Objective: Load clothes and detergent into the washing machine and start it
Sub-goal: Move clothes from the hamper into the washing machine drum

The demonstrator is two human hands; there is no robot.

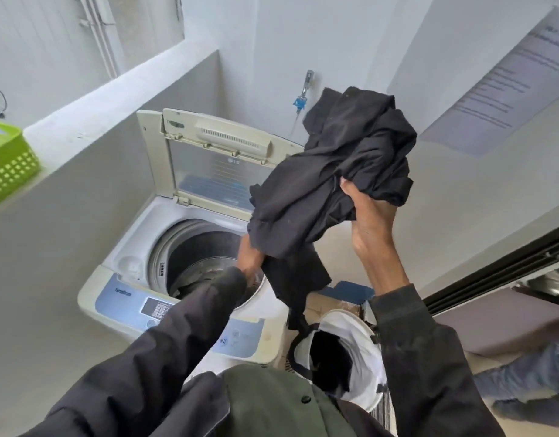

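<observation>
The bag (363, 326) is white and soft, its round mouth open, with black straps and dark contents. It sits below the right hand (371, 222), against the washer (126, 263). The washer is a top-loader in cream plastic, and its blue panel (120, 298) lies under the left forearm.

The left hand (249, 257) is over the near right rim of the drum (202, 247) and holds the lower fold of the garment (335, 171), its fingertips hidden in cloth. The right hand is raised, its fingers (347, 188) curled tight into the bunched upper part.

The garment is black, matte and crumpled. It hangs between both hands, above and right of the drum mouth, with a tail trailing down toward the bag.

The drum is round, its mouth open and unobstructed left of the left fingers, with dark cloth at the bottom. The lid (215, 171) stands folded upright beyond the fingers. Far left, a grey ledge (114, 99) carries a green lattice basket (10, 171).
</observation>
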